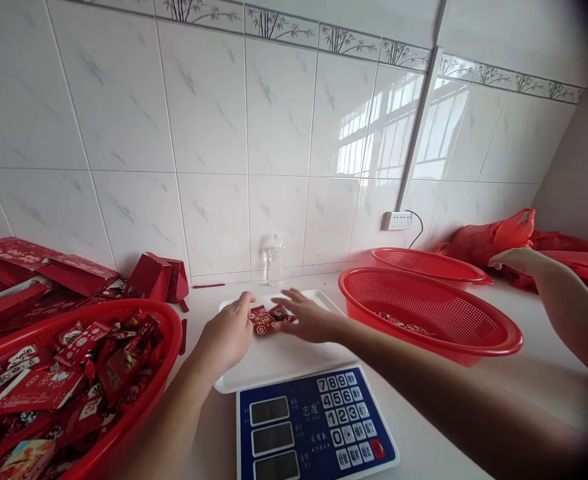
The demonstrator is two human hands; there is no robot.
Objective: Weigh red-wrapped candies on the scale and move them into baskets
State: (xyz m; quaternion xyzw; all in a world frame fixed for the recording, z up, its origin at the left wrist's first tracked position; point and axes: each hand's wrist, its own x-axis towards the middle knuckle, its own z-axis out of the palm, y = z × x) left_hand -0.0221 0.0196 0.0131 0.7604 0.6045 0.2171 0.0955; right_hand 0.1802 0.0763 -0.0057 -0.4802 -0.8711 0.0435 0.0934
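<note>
Many pale marbled tiles make up the wall (204,120) facing us, and below it spreads our white tabletop (539,347). On our left sits a full basket (173,333), red and heaped with wrapped packets; on our right we see a near basket (409,293), also red, with some packets at its bottom, and a rear basket (424,263) behind it. Red plastic bags (499,230) are piled in the far right corner, and another person's arm (569,300) reaches in from the right near them. Red cartons (34,260) lie in a pile behind our full basket. Between the baskets stands our scale (304,427), its blue keypad panel towards us and a white tray (284,360) beyond. Our two hands are over that tray: the left hand (227,333) has its fingers bent at the left edge of the goods, and we cannot tell whether it grips; the right hand (311,320) is spread wide, palm down, on the other side. A clear bottle (276,260) stands upright by the wall, and a socket strip (397,221) is fixed farther right. Smallest are our red packets (263,320), lying close together on the tray between both hands.
</note>
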